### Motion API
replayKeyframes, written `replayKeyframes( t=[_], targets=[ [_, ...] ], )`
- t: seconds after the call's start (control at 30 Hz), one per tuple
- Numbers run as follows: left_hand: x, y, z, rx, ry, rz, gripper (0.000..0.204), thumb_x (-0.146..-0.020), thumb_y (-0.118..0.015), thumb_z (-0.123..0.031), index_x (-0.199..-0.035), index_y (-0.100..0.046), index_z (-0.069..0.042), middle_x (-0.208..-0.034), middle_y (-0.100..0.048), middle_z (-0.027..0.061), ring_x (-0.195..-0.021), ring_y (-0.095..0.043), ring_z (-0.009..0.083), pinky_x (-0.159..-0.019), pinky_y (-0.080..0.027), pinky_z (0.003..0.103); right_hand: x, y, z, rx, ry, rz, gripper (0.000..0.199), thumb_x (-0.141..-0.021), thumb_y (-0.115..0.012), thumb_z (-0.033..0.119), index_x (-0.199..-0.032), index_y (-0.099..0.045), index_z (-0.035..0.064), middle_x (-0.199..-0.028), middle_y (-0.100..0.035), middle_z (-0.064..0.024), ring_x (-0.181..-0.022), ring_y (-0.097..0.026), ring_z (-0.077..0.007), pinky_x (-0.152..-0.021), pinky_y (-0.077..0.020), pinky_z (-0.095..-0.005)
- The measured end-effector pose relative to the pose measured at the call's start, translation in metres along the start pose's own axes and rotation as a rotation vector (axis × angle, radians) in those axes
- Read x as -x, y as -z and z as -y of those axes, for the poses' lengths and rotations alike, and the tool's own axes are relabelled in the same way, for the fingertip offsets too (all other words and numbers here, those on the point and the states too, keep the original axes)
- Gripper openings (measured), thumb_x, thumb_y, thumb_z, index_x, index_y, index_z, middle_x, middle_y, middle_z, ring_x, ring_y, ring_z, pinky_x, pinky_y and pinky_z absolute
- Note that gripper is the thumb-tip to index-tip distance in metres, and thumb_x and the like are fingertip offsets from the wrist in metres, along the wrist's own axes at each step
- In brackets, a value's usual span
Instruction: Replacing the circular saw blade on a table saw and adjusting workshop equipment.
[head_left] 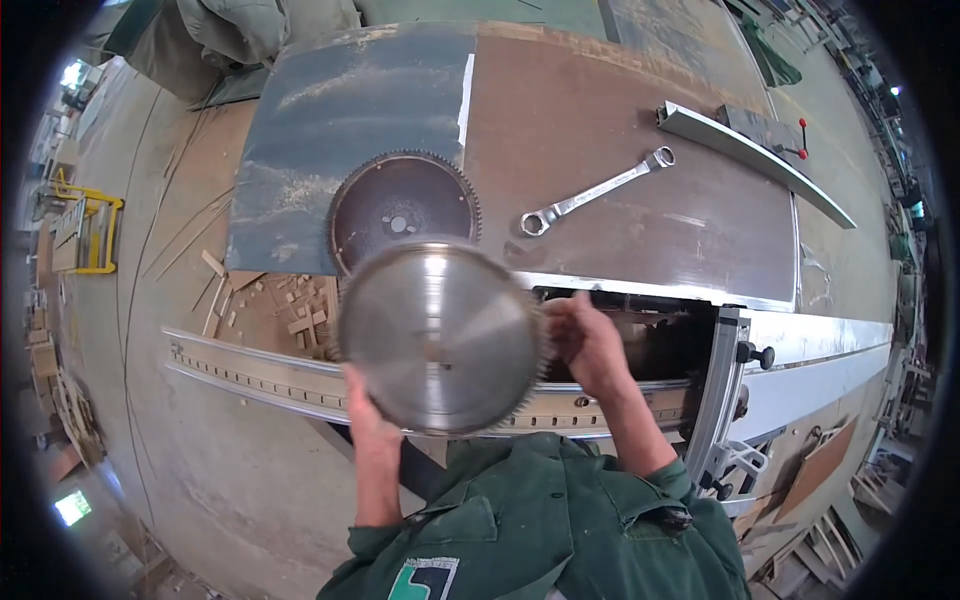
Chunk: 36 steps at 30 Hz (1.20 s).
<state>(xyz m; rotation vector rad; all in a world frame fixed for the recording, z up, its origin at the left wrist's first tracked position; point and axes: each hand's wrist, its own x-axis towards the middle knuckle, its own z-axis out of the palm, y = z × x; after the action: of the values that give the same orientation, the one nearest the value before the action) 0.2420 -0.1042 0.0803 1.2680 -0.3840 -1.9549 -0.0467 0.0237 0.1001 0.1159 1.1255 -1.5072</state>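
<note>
A shiny circular saw blade (470,345) is held up in front of me, its bright face showing and its toothed rim slightly smeared by motion. My left hand (372,415) grips its lower left edge, with most of the fingers hidden behind the disc. At the right rim, my right hand (590,345) has its fingers curled against the teeth, partly behind the edge. A second, darker saw blade (400,200) lies flat on the machine table just beyond, partly covered by the held one. A double-ended ring spanner (600,190) rests on the brown tabletop to the right.
Below my right hand is a dark opening (655,340) in the saw table (560,100). A slotted rail (260,385) crosses in front of me. A metal fence (755,160) lies at the far right. Wood offcuts (300,310) litter the floor on the left.
</note>
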Motion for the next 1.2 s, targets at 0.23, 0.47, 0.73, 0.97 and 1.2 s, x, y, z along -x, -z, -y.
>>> replayKeyframes(
  t=[0.23, 0.47, 0.73, 0.97, 1.2],
  targets=[
    [-0.063, 0.057, -0.091, -0.049, -0.378, -0.405, 0.073, -0.097, -0.047, -0.060, -0.151, -0.035, -0.011, -0.151, -0.042, 0.0107, -0.135, -0.043, 0.0317, -0.111, -0.038, 0.051, -0.087, -0.046, -0.075, 0.110, -0.329, 0.056, 0.057, -0.099, -0.061, 0.032, -0.141, -0.041, 0.0000, -0.130, -0.056, -0.0146, -0.117, -0.058, -0.0240, -0.091, -0.0492, -0.0358],
    [-0.153, 0.100, -0.138, 0.138, -0.411, -0.541, 0.064, -0.097, -0.050, -0.057, -0.148, -0.042, -0.018, -0.153, -0.041, 0.0033, -0.138, -0.040, 0.0303, -0.112, -0.035, 0.056, -0.143, -0.075, -0.103, -0.091, -0.366, -0.002, 0.032, -0.103, -0.054, 0.023, -0.122, -0.051, -0.0018, -0.117, -0.065, -0.0134, -0.106, -0.064, -0.0243, -0.089, -0.0520, -0.0354],
    [-0.253, 0.149, -0.151, 0.054, -0.466, -0.512, 0.071, -0.092, -0.054, -0.062, -0.149, -0.042, -0.021, -0.155, -0.039, -0.0003, -0.140, -0.037, 0.0274, -0.113, -0.029, 0.054, -0.150, -0.078, -0.117, -0.049, -0.333, -0.082, 0.027, -0.103, -0.054, 0.028, -0.110, -0.057, 0.0022, -0.109, -0.066, -0.0115, -0.100, -0.067, -0.0230, -0.083, -0.0539, -0.0344],
    [-0.289, 0.144, -0.133, 0.007, -0.436, -0.396, 0.073, -0.094, -0.049, -0.064, -0.151, -0.037, -0.021, -0.157, -0.036, 0.0016, -0.142, -0.034, 0.0284, -0.115, -0.025, 0.057, -0.122, -0.099, -0.089, 0.000, -0.219, -0.167, 0.024, -0.101, -0.058, 0.025, -0.097, -0.059, 0.0020, -0.089, -0.070, -0.0124, -0.079, -0.071, -0.0208, -0.065, -0.0529, -0.0286],
    [-0.269, 0.113, -0.122, 0.039, -0.387, -0.440, 0.071, -0.099, -0.047, -0.055, -0.152, -0.034, -0.010, -0.157, -0.035, 0.0087, -0.144, -0.033, 0.0283, -0.120, -0.022, 0.048, -0.105, -0.116, -0.047, 0.159, 0.023, -0.158, 0.029, -0.098, -0.062, 0.030, -0.085, -0.058, 0.0037, -0.076, -0.066, -0.0072, -0.066, -0.066, -0.0138, -0.059, -0.0480, -0.0255]
  ],
)
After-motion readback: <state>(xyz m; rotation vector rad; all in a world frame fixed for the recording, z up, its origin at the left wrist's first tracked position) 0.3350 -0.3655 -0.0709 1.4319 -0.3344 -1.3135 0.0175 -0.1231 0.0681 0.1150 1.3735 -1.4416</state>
